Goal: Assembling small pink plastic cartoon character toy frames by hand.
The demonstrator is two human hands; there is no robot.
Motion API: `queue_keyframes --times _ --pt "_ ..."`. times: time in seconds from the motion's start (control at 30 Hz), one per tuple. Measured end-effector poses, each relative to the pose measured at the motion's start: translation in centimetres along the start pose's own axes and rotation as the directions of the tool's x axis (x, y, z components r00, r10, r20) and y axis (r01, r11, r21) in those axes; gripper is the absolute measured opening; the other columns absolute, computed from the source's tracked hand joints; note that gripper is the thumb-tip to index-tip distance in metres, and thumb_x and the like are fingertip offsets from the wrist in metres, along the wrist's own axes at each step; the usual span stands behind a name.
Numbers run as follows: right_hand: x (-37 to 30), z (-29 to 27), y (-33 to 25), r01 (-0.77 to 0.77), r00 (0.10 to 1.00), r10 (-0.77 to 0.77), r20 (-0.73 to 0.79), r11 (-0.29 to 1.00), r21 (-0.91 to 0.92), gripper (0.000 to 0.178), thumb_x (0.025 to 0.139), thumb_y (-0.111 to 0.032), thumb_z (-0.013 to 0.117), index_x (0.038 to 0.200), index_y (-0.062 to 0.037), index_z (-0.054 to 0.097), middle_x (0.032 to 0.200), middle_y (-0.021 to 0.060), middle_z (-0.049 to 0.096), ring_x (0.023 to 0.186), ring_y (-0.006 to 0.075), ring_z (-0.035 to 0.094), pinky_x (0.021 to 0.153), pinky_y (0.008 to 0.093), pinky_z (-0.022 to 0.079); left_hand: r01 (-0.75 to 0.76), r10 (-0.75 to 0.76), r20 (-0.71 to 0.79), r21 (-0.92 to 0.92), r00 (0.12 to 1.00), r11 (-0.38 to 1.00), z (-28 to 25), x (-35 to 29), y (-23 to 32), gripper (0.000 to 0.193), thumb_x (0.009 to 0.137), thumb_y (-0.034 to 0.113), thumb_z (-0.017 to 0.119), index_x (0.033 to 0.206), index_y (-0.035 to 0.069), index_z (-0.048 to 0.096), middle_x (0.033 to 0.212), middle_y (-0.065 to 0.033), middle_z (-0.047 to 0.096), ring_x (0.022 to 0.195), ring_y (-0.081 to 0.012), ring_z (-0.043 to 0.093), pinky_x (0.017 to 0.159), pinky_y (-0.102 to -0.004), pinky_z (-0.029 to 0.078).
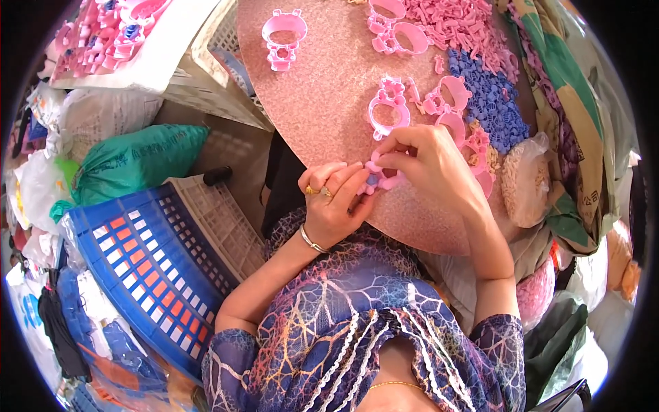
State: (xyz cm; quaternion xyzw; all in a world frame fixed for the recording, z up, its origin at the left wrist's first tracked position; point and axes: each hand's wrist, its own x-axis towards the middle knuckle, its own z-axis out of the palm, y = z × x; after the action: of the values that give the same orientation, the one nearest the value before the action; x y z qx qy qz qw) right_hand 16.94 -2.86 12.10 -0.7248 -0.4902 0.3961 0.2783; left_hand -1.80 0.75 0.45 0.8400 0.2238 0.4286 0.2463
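Both of my hands meet over the near edge of the round pinkish table (309, 103). My left hand (334, 200), closed, grips a small pink plastic part (392, 182) with a blue piece (372, 180) set against it. From the right, my right hand (432, 165) pinches the same part between thumb and fingers. The fingertips hide much of its shape. Just beyond lies a pink frame (374, 122) with a large round opening and small ears. Several similar pink frames (454, 93) lie beside my right hand, partly covered by it.
Loose pink pieces (467, 31) and blue pieces (491, 99) are heaped at the table's far right. Another pink frame (282, 40) lies alone farther back. A clear bag of beige bits (527, 182) sits at the right edge. A blue basket (147, 275) stands to my left.
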Motion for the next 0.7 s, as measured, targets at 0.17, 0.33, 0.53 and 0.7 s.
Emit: queue_keyframes --times 0.17,0.33,0.53,0.7 --pt "0.4 0.5 -0.5 0.045 0.999 -0.049 -0.009 0.961 -0.272 0.01 0.083 -0.009 0.071 0.086 0.0002 0.072 0.07 0.0151 0.068 0.069 0.0274 0.073 0.065 0.0363 0.055 0.014 -0.014 0.012 -0.006 1.0 1.0 0.0 -0.2 0.1 0.046 0.067 0.014 0.088 0.109 0.009 0.071 0.112 -0.0012 0.07 0.101 -0.0218 0.061 0.09 -0.0376 0.04" --pt "-0.7 1.3 -0.2 0.225 0.945 -0.322 -0.054 0.763 -0.606 0.014 0.088 -0.015 0.065 0.083 -0.0016 0.067 0.088 0.0179 0.07 0.08 0.0365 0.068 0.068 0.0442 0.052 0.01 -0.01 0.015 -0.005 1.0 1.0 -0.2 -0.1 0.1 0.046 0.067 0.014 0.088 0.11 0.009 0.071 0.112 -0.0018 0.07 0.101 -0.022 0.062 0.091 -0.0382 0.04" --pt "-1.5 -0.4 1.7 0.131 0.986 -0.107 -0.128 0.971 0.2 0.024 0.091 0.0 0.067 0.114 0.0013 0.073 0.107 0.0112 0.074 0.09 0.0137 0.069 0.076 0.0266 0.055 -0.009 0.007 0.054 0.028 0.998 1.0 -0.7 0.6 0.6 0.046 0.068 0.012 0.087 0.111 0.008 0.071 0.113 -0.0026 0.07 0.101 -0.0224 0.062 0.092 -0.0386 0.039" --pt "-1.5 -1.8 4.6 0.221 0.871 -0.038 -0.49 0.921 0.32 0.017 0.094 -0.006 0.069 0.109 -0.0024 0.075 0.091 -0.0015 0.071 0.077 0.0034 0.059 0.067 0.0188 0.046 -0.243 0.236 0.099 0.062 0.967 0.968 -1.6 2.0 0.9 0.04 0.072 0.006 0.083 0.11 0.005 0.071 0.117 -0.006 0.07 0.1 -0.0231 0.062 0.088 -0.0382 0.046"
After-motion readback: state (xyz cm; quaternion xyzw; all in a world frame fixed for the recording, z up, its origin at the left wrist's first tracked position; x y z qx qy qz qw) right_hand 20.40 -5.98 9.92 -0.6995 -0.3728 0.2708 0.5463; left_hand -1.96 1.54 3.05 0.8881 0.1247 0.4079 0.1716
